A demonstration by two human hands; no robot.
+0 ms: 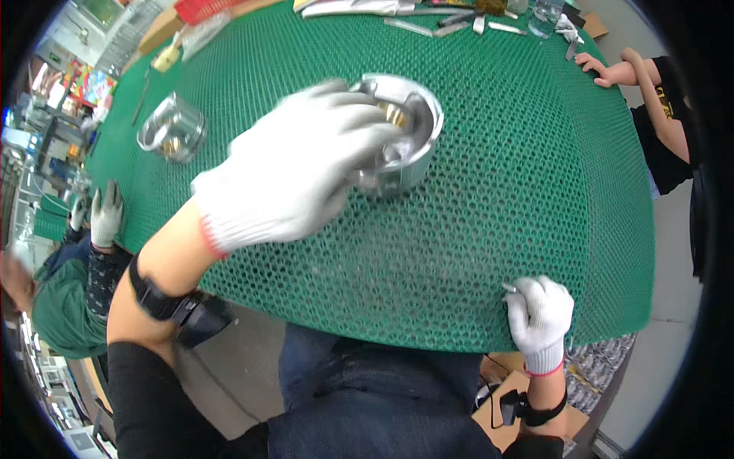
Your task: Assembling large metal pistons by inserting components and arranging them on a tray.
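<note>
A silver metal piston stands on the green mat with its hollow side up. A brass-coloured bushing shows inside it. My left hand, in a white knitted glove, reaches across from the left. Its fingers bend over the piston's near-left wall into the hollow, and they hide part of the rim. My right hand, gloved alike, rests closed near the mat's front edge. A small, thin silver tip sticks out between its thumb and forefinger; the rest of that piece is hidden.
Another piston lies on its side to the left. Tools and a clear cup line the far edge, with a red basket at far left. Co-workers' hands rest at the left edge and right edge.
</note>
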